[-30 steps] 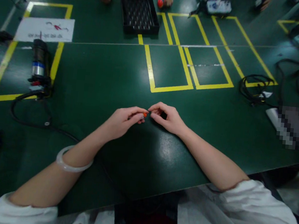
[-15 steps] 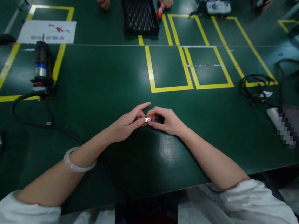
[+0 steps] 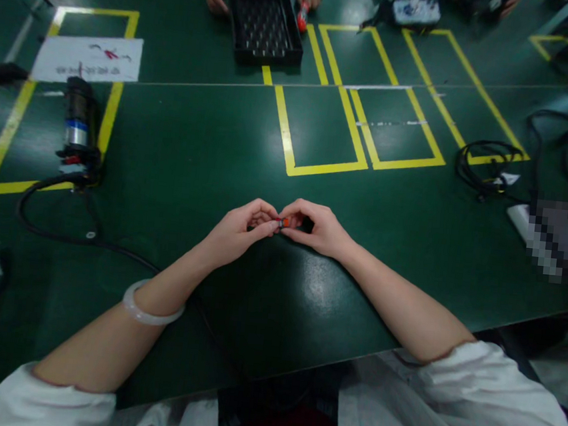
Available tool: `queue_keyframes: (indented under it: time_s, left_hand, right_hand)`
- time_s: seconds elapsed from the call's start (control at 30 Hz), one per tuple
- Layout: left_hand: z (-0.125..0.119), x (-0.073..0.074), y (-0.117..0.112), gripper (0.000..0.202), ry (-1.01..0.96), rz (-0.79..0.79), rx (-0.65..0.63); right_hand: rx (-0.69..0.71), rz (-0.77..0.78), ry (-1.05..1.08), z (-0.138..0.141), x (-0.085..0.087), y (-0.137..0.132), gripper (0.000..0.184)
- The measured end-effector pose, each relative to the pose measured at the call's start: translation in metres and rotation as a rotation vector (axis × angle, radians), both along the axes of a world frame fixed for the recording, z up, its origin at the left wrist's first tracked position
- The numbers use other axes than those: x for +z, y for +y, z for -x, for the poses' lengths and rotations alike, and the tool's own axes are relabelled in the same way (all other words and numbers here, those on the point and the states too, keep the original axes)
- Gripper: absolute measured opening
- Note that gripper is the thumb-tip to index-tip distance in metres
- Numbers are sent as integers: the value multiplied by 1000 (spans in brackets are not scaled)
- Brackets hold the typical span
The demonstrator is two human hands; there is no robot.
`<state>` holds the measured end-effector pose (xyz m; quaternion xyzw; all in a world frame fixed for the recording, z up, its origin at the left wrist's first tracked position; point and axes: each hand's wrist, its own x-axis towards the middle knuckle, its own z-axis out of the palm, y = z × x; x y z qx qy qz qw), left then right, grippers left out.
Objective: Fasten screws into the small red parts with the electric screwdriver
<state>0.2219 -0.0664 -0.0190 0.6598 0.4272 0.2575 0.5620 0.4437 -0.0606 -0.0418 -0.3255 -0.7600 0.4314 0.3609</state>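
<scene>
Just above the green table, my two hands meet at their fingertips around a small part with orange and dark surfaces (image 3: 284, 223). Its kind is too small to make out. My left hand (image 3: 245, 231) pinches its left side between thumb and fingers, with a pale bangle on the wrist. From the right, my right hand (image 3: 316, 228) grips the same part, thumb below and index finger curled above. The fingers cover most of the part.
Across the green table (image 3: 195, 137), another person's hands are at a black tray (image 3: 269, 56) and a red-handled tool (image 3: 303, 18). A black corded device (image 3: 77, 129) and a paper sheet (image 3: 91, 57) lie left. A coiled black cable (image 3: 484, 165) lies right.
The part between my fingers has turned, from a shiny silver face to orange and dark. My left index finger has curled in. The other person's left hand has moved to the tray.
</scene>
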Motion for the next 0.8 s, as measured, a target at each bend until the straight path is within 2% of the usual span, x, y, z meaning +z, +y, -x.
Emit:
queue_keyframes:
  time_s: [0.13,0.23,0.4,0.63,0.8]
  left_hand:
    - [0,-1,-1,27,19,-39,16]
    - [0,-2,-1,26,7,-53,35]
    - [0,-2,-1,26,9,-63,29]
    - [-1,-1,-2,31,10,-46,83]
    - [-2,-4,-3,29,-23,-49,99]
  right_hand:
    - [-22,58,-2,0,1,-1,23]
    - [-44,84,12,0,4,-1,20]
    - [-50,58,-1,0,6,-1,16]
    - [-47,20,-5,0,3,-1,15]
    - [-46,63,6,1,1,1,19]
